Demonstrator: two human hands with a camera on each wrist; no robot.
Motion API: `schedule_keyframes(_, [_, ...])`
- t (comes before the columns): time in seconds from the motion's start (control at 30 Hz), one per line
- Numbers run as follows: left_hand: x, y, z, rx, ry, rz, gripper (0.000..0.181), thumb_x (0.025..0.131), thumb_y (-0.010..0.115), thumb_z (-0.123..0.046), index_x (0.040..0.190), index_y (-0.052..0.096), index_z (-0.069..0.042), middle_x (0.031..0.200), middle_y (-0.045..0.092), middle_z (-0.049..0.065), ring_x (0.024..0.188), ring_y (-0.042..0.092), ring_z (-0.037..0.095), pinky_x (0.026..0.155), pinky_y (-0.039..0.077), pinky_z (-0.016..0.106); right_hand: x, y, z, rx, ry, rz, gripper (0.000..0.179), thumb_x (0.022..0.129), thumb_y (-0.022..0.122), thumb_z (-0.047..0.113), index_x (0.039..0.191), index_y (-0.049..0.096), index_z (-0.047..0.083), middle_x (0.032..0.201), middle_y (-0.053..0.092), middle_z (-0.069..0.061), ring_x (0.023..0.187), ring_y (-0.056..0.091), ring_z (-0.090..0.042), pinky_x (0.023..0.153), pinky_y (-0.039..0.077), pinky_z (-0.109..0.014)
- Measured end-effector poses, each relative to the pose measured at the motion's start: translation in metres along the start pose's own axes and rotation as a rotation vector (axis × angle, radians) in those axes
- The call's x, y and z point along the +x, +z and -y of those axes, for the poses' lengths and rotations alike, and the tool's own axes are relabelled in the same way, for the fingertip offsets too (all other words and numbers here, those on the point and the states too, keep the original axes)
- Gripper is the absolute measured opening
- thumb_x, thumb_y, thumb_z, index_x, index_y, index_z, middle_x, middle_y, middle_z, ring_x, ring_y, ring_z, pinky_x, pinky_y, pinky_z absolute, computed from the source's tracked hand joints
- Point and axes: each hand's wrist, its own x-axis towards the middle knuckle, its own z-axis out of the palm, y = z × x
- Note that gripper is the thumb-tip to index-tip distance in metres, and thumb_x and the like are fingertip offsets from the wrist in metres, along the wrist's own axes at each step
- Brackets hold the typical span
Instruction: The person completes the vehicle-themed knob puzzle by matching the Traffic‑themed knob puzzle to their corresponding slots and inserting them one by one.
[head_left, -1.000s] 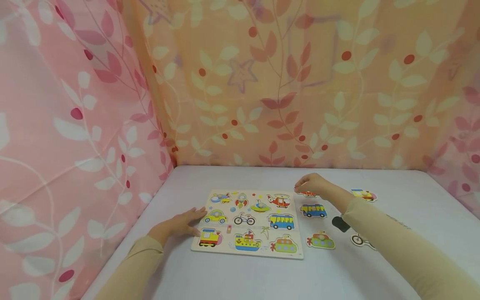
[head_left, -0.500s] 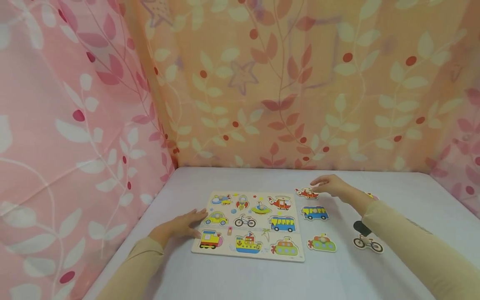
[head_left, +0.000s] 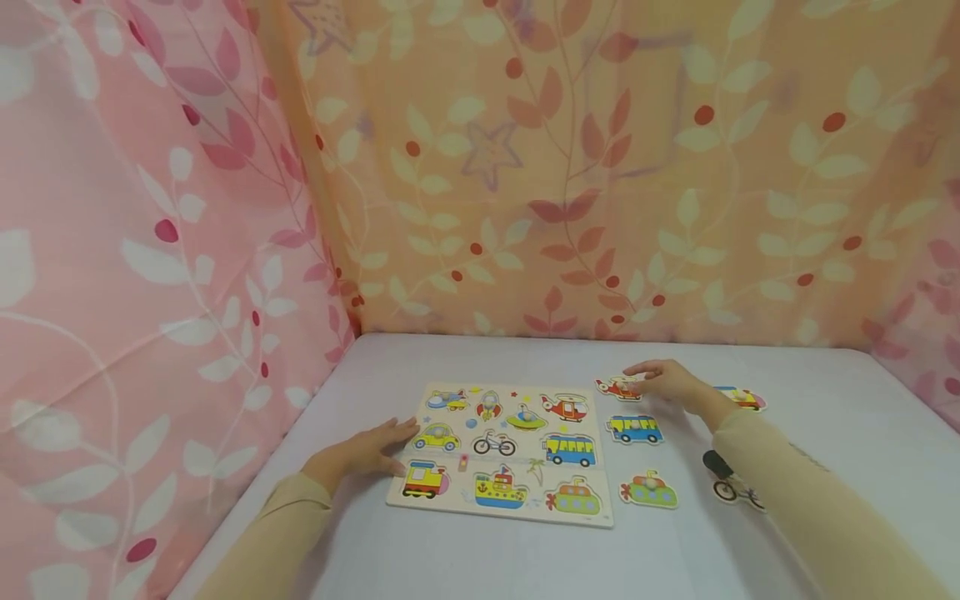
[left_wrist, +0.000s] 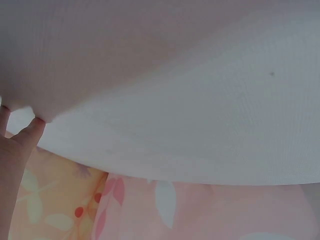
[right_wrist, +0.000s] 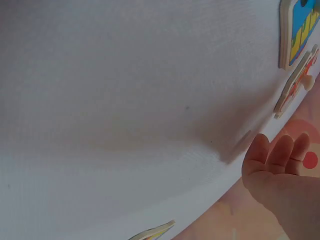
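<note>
Our spread left hand (head_left: 365, 450) rests at the board (head_left: 522, 454)'s nine-o'clock edge; our relaxed, empty right hand (head_left: 670, 385) should pinch the helicopter piece (head_left: 615, 389) squarely by its knob (right_wrist: 308, 83).

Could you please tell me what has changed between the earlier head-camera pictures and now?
The bare right hand has moved rightward from over the red wooden helicopter-shaped piece to its right end, uncovering most of it; no grip on anything shows now. The bare left hand still rests at the left edge of the pale rectangular wooden puzzle board, and the helicopter-shaped piece visibly stayed put.
</note>
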Motion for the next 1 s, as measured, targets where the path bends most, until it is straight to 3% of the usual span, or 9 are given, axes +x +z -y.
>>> schedule_keyframes(0.17, [0.002, 0.003, -0.003, -0.007, -0.018, -0.001, 0.077, 0.081, 0.077, -0.028, 0.149, 0.041, -0.021, 0.158, 0.028, 0.003, 0.146, 0.014, 0.036, 0.110, 0.014, 0.066, 0.006, -0.002, -0.010, -0.032, 0.004, 0.002, 0.053, 0.092, 0.067, 0.026, 0.137, 0.053, 0.003, 0.141, 0.034, -0.035, 0.125, 0.033, -0.049, 0.101, 0.030, -0.065])
schedule_keyframes(0.33, [0.004, 0.004, -0.004, -0.002, -0.023, -0.005, 0.078, 0.080, 0.078, -0.027, 0.149, 0.042, -0.021, 0.158, 0.029, 0.001, 0.147, 0.014, 0.033, 0.111, 0.016, 0.063, 0.015, -0.003, -0.017, -0.025, 0.043, 0.005, 0.053, 0.092, 0.066, 0.030, 0.136, 0.054, 0.003, 0.144, 0.035, -0.030, 0.120, 0.034, -0.044, 0.098, 0.033, -0.059])
schedule_keyframes(0.53, [0.004, 0.004, -0.005, 0.010, 0.014, 0.003, 0.077, 0.081, 0.077, -0.026, 0.148, 0.042, -0.018, 0.158, 0.030, 0.004, 0.146, 0.014, 0.036, 0.111, 0.015, 0.065, 0.019, 0.000, -0.015, -0.015, 0.097, 0.040, 0.053, 0.089, 0.070, 0.031, 0.133, 0.058, 0.004, 0.136, 0.044, -0.026, 0.117, 0.037, -0.041, 0.100, 0.032, -0.058])
schedule_keyframes(0.73, [0.006, 0.006, -0.005, 0.021, 0.012, 0.005, 0.078, 0.080, 0.078, -0.029, 0.149, 0.042, -0.018, 0.158, 0.030, 0.002, 0.146, 0.014, 0.034, 0.112, 0.016, 0.062, 0.025, -0.002, -0.014, -0.069, 0.132, 0.076, 0.054, 0.087, 0.071, 0.034, 0.130, 0.060, 0.005, 0.133, 0.046, -0.026, 0.119, 0.036, -0.043, 0.104, 0.027, -0.062])
schedule_keyframes(0.87, [0.004, 0.004, -0.004, 0.023, 0.043, 0.002, 0.076, 0.081, 0.078, -0.026, 0.148, 0.043, -0.014, 0.157, 0.031, 0.006, 0.145, 0.015, 0.038, 0.111, 0.016, 0.064, 0.034, -0.001, -0.014, -0.108, 0.154, 0.078, 0.053, 0.086, 0.072, 0.034, 0.129, 0.061, 0.006, 0.131, 0.048, -0.025, 0.118, 0.038, -0.042, 0.102, 0.030, -0.061])
schedule_keyframes(1.0, [0.001, 0.001, -0.002, 0.025, 0.035, -0.002, 0.077, 0.082, 0.077, -0.025, 0.149, 0.042, -0.014, 0.157, 0.030, 0.008, 0.145, 0.016, 0.038, 0.110, 0.016, 0.065, 0.043, 0.003, -0.011, -0.128, 0.172, 0.070, 0.052, 0.086, 0.072, 0.034, 0.127, 0.062, 0.005, 0.126, 0.051, -0.023, 0.114, 0.040, -0.040, 0.100, 0.034, -0.059])
